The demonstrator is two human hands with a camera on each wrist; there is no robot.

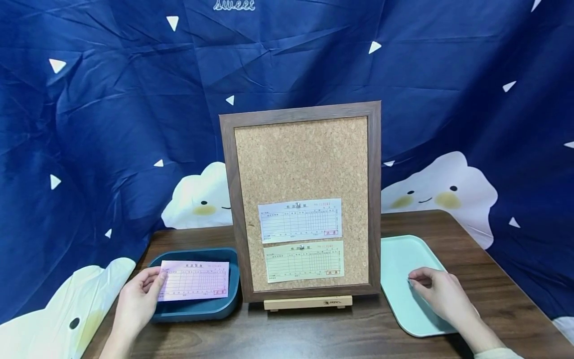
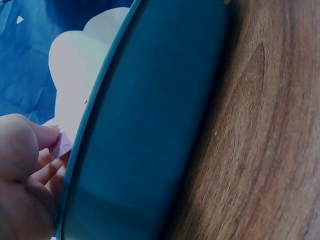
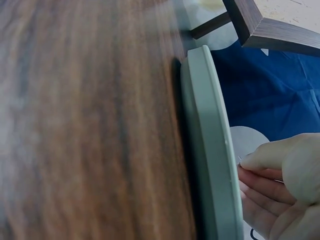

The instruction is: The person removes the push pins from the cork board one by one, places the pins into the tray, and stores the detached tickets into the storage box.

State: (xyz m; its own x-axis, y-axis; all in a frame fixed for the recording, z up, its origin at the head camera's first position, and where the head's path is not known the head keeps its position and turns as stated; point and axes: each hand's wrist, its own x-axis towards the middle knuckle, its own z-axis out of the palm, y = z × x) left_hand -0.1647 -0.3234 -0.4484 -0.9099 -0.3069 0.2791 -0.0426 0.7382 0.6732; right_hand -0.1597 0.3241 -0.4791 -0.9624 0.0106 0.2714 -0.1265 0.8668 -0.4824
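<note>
— dark blue cloth point(image 1: 134, 99) fills the background, printed with white triangles point(image 1: 57, 65) and smiling clouds point(image 1: 441, 182); a brown wood-grain table point(image 1: 287, 339) stands before it. where's the pink slip point(image 1: 193, 283)?

— over the blue bin point(image 1: 197, 315), at the table's left. the left hand point(image 1: 139, 299) pinches its left edge between thumb and fingers.

— and the right hand point(image 1: 441, 294)?

— above the mint tray point(image 1: 403, 254), thumb and forefinger narrowed on a tiny bright thing point(image 1: 410, 280) (too small to name, even from the right wrist).

— between them?

— a cork board point(image 1: 305, 159) in a brown frame point(image 1: 374, 199), a pale wooden stand point(image 1: 309, 302) at its foot. low on the cork is a white slip point(image 1: 291, 227), with a pale yellow slip point(image 1: 309, 267) just below.

— what's hard to make out?

— the slips' small print. from the left wrist, the bin's wall hides all but a corner of the pink slip; whether slip and bin touch, i can't tell. the right wrist view cuts the frame off, and the head view crops a pale sleeve point(image 1: 497, 353) at the bottom.
</note>
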